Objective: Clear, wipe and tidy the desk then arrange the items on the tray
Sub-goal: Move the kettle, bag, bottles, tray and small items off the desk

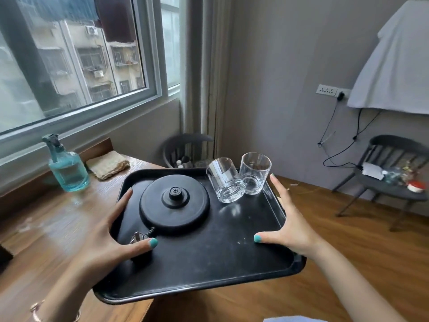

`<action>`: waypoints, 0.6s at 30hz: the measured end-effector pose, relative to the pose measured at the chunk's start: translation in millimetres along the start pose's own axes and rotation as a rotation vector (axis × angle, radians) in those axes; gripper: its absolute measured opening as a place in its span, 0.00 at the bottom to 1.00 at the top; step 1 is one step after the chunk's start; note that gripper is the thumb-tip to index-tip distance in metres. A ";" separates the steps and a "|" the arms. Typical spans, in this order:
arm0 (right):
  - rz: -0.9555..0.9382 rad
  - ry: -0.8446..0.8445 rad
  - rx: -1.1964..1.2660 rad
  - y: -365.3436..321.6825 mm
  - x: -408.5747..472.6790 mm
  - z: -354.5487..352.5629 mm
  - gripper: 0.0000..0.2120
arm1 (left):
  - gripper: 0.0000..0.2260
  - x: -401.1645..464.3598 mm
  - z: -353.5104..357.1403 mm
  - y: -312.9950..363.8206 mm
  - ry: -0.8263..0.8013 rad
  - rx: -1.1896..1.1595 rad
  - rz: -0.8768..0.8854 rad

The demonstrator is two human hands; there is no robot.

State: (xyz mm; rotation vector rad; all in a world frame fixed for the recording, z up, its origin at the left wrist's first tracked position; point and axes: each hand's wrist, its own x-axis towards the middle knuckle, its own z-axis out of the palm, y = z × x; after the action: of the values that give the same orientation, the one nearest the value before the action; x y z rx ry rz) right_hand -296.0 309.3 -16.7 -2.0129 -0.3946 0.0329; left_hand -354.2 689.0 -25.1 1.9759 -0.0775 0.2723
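Nearest the viewer, a person's two hands carry a black tray (209, 270) by its side edges. The left hand (109, 238) grips the left rim, thumb lying on the tray floor and fingers (126, 198) stretched along the edge. The right hand (287, 226) mirrors it on the right rim, thumb inside, fingers spread rather than curled. The tray seems to hang partly past the edge of the wooden surface (46, 228), over the floor, and tilts slightly.

On the tray sit a round black kettle base (174, 203) with its cord and plug (137, 237) near the left thumb, and at the far right corner two clear glasses (236, 180), touching, the left one leaning.

Judging by looks, the tray is stiff and smooth, so the load could slide; the glasses are fragile and top-heavy when tipped. Holding both rims level looks like the safest grip.

Farther off on the surface stand a blue spray bottle (67, 168) and a folded cloth (108, 165), beneath a window. Beyond are two dark chairs, one at the corner (183, 145) and one on the right (392, 175) carrying small items, which could obstruct a turn that way.
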 end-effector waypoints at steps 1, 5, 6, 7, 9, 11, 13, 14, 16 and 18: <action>0.005 0.007 0.007 5.2 7.5 -4.2 0.63 | 0.50 10.4 5.6 -0.3 0.003 0.004 0.008; 0.029 0.013 0.047 29.0 39.3 -21.9 0.62 | 0.50 51.0 27.8 0.8 0.022 0.039 0.024; 0.031 0.010 0.047 35.4 48.1 -27.3 0.62 | 0.50 60.9 34.9 0.8 0.018 0.044 0.027; 0.035 0.005 0.046 42.1 57.6 -33.6 0.62 | 0.50 70.6 42.6 0.1 0.014 0.054 0.036; 0.039 -0.011 0.045 56.4 77.5 -48.9 0.62 | 0.49 90.7 59.6 -3.4 0.020 0.068 0.056; 0.038 -0.026 0.048 71.6 99.0 -66.5 0.62 | 0.49 111.3 78.9 -4.0 0.021 0.059 0.048; 0.016 -0.043 0.045 89.8 122.9 -86.4 0.62 | 0.49 133.6 101.0 -3.6 0.008 0.049 0.035; -0.003 -0.058 0.039 99.1 135.1 -96.9 0.61 | 0.49 143.9 113.2 -1.9 0.012 0.054 0.025; -0.032 -0.089 0.030 116.2 160.5 -118.4 0.59 | 0.48 162.3 137.4 1.7 0.037 0.066 0.007; -0.031 -0.117 0.028 131.2 184.7 -138.3 0.58 | 0.48 179.1 158.7 3.1 0.059 0.086 -0.014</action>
State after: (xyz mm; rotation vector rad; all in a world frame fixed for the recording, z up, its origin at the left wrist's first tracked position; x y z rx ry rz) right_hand -60.2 189.7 -40.4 -1.9824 -0.4968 0.1372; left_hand -156.1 556.0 -43.1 2.0512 -0.0141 0.3291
